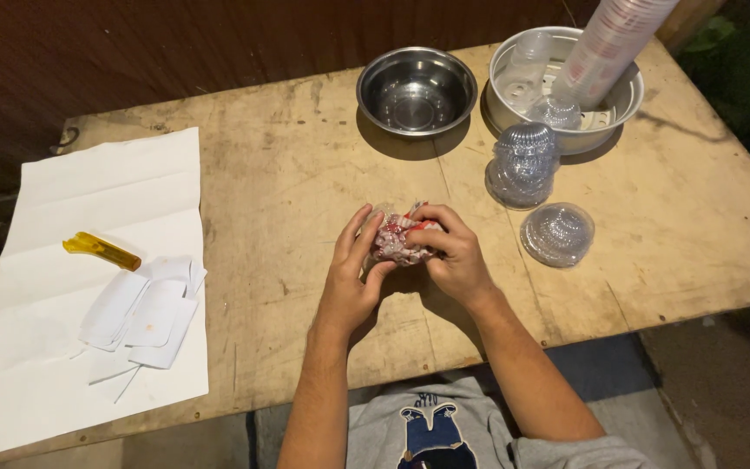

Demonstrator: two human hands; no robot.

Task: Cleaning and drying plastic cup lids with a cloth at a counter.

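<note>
Clenching crinkled packet (399,241): left hand (349,280), right hand (453,256) grip | steel bowl (416,90) empty | white basin (627,100): clear lids, cup stack (609,43)

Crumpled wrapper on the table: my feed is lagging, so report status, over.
Left hand and right hand both gripping crumpled red-and-clear wrapper. Held just above wooden table. Nothing blocking; clear lids to the right.

Crumpled packet (399,240): mostly covered by the left hand (351,282) and right hand (455,256); its kind cannot be told.
Cup stack (611,39): top cut off by the far picture edge.
White paper sheet (97,287): near left corner runs out of the picture.
White bowl (622,108): inside partly hidden by the cup stack.
Table (305,174): left and near right edges cut off.
</note>
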